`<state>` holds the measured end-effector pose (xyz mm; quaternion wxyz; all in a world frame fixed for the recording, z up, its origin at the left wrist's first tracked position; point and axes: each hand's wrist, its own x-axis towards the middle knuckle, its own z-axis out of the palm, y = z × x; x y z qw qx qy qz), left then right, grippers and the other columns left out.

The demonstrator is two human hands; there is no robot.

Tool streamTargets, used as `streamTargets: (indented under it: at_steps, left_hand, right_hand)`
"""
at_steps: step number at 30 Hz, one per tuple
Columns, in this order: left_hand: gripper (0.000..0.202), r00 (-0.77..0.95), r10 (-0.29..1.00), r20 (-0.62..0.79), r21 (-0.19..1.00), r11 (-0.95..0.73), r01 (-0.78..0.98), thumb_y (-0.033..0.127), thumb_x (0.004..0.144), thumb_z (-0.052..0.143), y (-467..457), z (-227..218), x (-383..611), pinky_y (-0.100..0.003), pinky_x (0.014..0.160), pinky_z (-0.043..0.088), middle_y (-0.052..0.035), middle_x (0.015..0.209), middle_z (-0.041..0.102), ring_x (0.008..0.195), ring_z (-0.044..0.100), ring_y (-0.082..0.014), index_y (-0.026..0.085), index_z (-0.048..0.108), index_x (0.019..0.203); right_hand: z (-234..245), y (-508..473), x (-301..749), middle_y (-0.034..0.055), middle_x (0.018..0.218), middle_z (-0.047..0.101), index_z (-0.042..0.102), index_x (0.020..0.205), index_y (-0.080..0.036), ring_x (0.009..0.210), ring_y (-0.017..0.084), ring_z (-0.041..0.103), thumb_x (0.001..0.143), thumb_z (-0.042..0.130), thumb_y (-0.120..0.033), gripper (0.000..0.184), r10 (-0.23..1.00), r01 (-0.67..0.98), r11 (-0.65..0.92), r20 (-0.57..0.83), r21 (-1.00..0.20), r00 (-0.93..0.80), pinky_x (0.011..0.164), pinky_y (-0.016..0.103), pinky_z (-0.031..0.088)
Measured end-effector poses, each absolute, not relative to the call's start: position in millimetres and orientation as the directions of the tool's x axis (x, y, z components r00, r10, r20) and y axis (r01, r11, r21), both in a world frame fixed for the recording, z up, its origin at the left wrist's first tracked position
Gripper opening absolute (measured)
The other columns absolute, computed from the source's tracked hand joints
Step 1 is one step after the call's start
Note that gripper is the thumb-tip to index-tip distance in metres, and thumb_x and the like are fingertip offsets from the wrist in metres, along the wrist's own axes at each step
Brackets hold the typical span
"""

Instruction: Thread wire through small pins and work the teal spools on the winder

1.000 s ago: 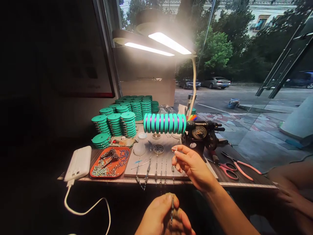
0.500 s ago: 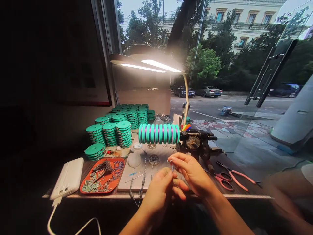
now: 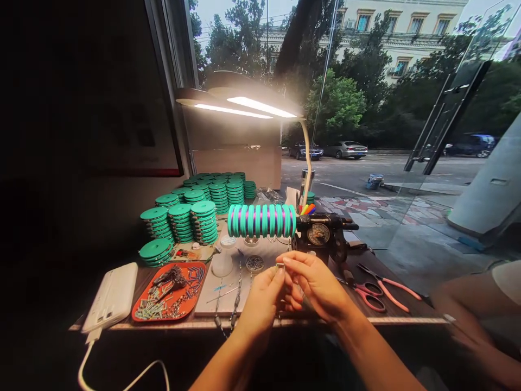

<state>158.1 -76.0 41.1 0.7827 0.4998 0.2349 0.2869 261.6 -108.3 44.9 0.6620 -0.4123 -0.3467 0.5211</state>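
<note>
Over the front edge of the work board [image 3: 211, 296], my left hand [image 3: 262, 296] and my right hand [image 3: 315, 285] meet, fingertips pinched together on a small metal piece [image 3: 280, 265] on a thin line, too small to name. Just behind them a row of teal spools [image 3: 261, 220] sits on the shaft of a black winding machine [image 3: 321, 236]. Several weighted line rigs [image 3: 234, 304] lie on the board and hang over its edge.
Stacks of teal spools [image 3: 191, 214] stand at the back left. An orange tray [image 3: 169, 293] of small parts and a white power bank [image 3: 109, 296] with cable lie left. Red scissors [image 3: 366, 296] and pink pliers [image 3: 393, 285] lie right. A desk lamp [image 3: 244, 106] shines overhead. Another person's arm [image 3: 472, 304] rests at right.
My left hand rose from below the table edge to meet my right hand, and both now pinch the small piece together. The camera tilted slightly upward.
</note>
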Motion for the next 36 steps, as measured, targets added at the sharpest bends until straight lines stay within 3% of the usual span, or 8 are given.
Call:
streamTargets:
  at_steps: [4,19,36]
  left_hand:
    - [0.023,0.706,0.697,-0.125,0.890,0.393,-0.230,0.038,0.073,0.051,-84.3,29.8,149.1,-0.021,0.050,0.037,0.0010,0.051,0.058,0.044,0.050,-0.0095,0.016,0.047,0.065]
    - [0.031,0.753,0.586,-0.298,0.801,0.582,-0.136,0.045,0.076,0.046,-108.2,18.9,123.8,-0.019,0.047,0.037,-0.0024,0.056,0.060,0.045,0.055,-0.0091,0.015,0.045,0.069]
    - [0.027,0.747,0.556,-0.364,0.766,0.635,-0.099,0.034,0.085,0.031,-114.6,21.3,118.8,-0.018,0.048,0.035,-0.0022,0.054,0.060,0.043,0.054,-0.0079,0.015,0.043,0.071]
  right_hand:
    - [45.8,-107.6,258.2,0.0003,0.063,0.059,0.061,0.068,-0.014,0.046,0.004,0.038,0.062,0.067,-0.030,0.019,0.965,-0.382,0.145,0.044,-0.913,0.260,0.045,0.019,0.030]
    - [42.4,-105.4,258.4,-0.0014,0.057,0.056,0.060,0.071,-0.013,0.044,0.004,0.036,0.065,0.064,-0.032,0.020,0.969,-0.356,0.147,0.063,-0.923,0.239,0.046,0.020,0.022]
    - [41.3,-105.2,258.5,-0.0015,0.057,0.055,0.058,0.072,-0.012,0.043,0.003,0.036,0.066,0.063,-0.031,0.020,0.969,-0.356,0.155,0.071,-0.921,0.238,0.045,0.019,0.019]
